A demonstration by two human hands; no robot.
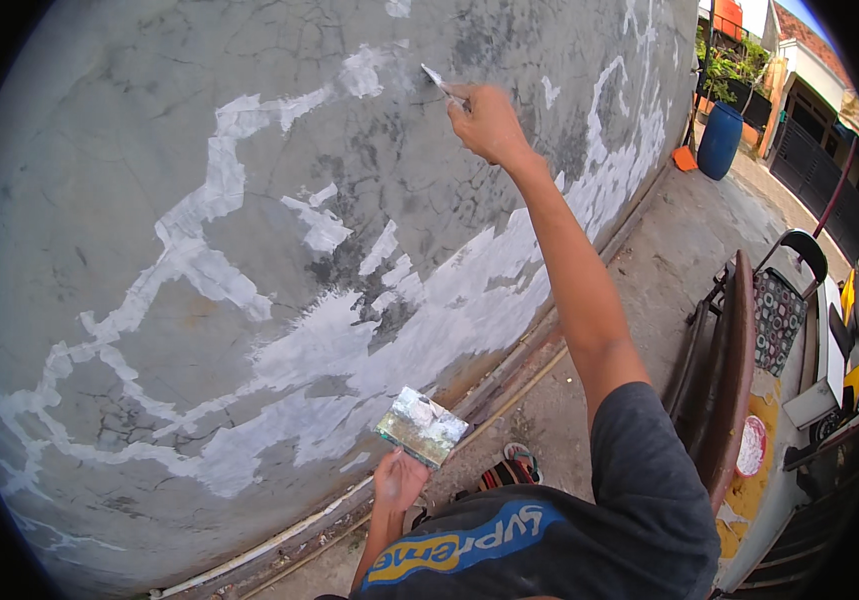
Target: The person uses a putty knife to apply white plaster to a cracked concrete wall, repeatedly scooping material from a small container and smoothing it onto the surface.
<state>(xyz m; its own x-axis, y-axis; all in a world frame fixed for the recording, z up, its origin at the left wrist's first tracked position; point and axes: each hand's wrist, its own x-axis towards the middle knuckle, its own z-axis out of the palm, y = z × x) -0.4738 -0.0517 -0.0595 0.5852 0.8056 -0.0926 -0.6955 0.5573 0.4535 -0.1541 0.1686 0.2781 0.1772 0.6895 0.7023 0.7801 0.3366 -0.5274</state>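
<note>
The putty knife (431, 73) sits in the right grip (489, 122), its thin blade jutting up and left past the fingertips; the fingers are pinched together on it, with the arm stretched far out. The blade is right by the wall, though whether it touches I cannot tell. Well below, near the foot of the wall, the left grip (399, 480) pinches the near edge of a small board (404, 441), which lies beyond the fingers, tilted and smeared with white paste (427, 408).

The grey wall (129, 120) is veined with fine cracks and dark stains; jagged white patches (221, 190) run across it, broadest low down. Pipes (509, 400) follow its base beside the concrete ground (649, 240). To the right stand a blue barrel (720, 140), a chair (779, 320) with a patterned seat, and a pink-rimmed bowl (751, 447) of white stuff on a yellowish surface
</note>
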